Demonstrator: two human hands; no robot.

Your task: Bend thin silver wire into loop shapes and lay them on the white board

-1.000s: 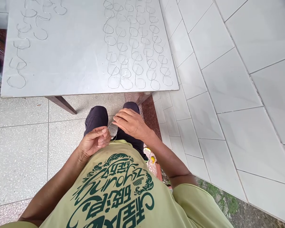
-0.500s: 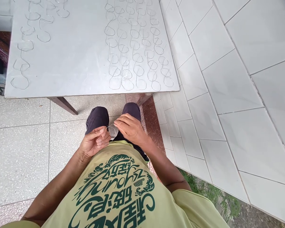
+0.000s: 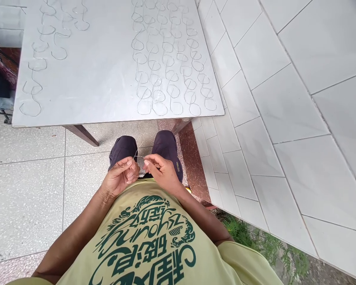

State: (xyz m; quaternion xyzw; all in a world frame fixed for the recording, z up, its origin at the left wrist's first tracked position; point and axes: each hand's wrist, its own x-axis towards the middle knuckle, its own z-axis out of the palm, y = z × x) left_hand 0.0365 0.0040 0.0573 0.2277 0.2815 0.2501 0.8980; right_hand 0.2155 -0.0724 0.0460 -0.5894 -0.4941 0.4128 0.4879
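A thin bent wire (image 3: 139, 156) runs between my two hands above my lap, one end sticking up past my fingers toward the table. My left hand (image 3: 120, 174) pinches it between thumb and forefinger, with the other fingers curled. On the opposite side my right hand (image 3: 161, 169) has thumb and fingers closed on the wire too. Part of the wire's curve shows below, between the hands; the rest is hidden by my fingers.
Ahead stands a white table (image 3: 106, 79). Rows of figure-eight wire pieces (image 3: 175, 91) lie on its right side, and open S-shaped wires (image 3: 32, 107) on its left. A white tiled wall (image 3: 255, 130) runs along the right. A dark bag (image 3: 0, 85) sits at far left.
My right hand has turned and drawn slightly lower, its thumb now showing on top. The wire's free end now points upward between my hands. The view has shifted slightly.
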